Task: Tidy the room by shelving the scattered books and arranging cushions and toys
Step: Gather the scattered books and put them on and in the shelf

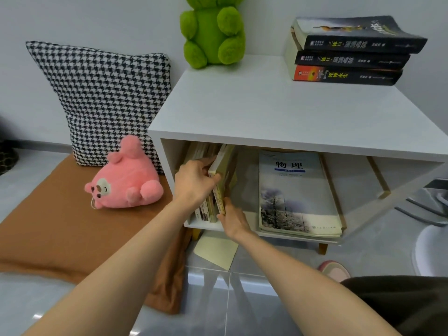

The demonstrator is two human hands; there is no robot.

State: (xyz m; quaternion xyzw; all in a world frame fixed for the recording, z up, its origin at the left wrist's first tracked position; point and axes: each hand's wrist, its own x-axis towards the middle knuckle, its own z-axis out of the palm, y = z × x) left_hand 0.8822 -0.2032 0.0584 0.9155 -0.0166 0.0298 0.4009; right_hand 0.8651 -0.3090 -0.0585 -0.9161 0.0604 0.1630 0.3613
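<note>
Two hands are holding a yellow book [218, 192] standing in the white shelf [266, 105]: the left hand [194, 183] is pinching its top, the right hand [232, 220] is gripping its bottom, beside other books [204, 210].

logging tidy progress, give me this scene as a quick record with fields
left hand: grips top of yellow book
right hand: holds its lower end
yellow book: tilted, beside upright books in white shelf
physics textbook: flat in same compartment
book stack: on shelf top
green plush: on shelf top
pink plush: on brown cushion
houndstooth cushion: leans on wall
</note>
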